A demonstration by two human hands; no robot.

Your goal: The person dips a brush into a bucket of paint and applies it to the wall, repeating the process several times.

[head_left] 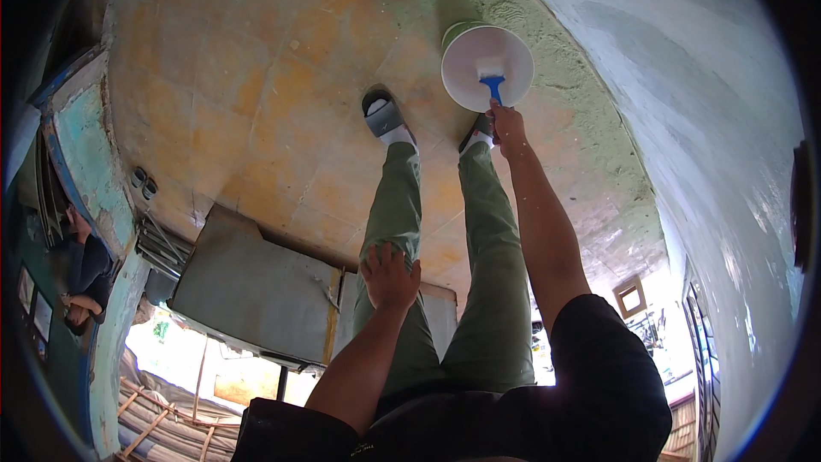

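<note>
A blue-handled brush (493, 85) is in the grip of my right hand (508, 127), its head inside a white bucket (470, 77) with a green outside. The brush's bristles reach toward the whitish stuff in the bucket and are hard to make out. The bucket is on the floor by my right foot. My left hand (390, 276) rests on my left knee, fingers spread, holding nothing.
A pale blue-white wall (684, 120) curves along the right. A grey cabinet-like piece (256, 282) stands at the lower left. Dark sandals (144, 182) lie on the stained floor (256, 103). Another person (90, 278) is beyond the doorway at far left.
</note>
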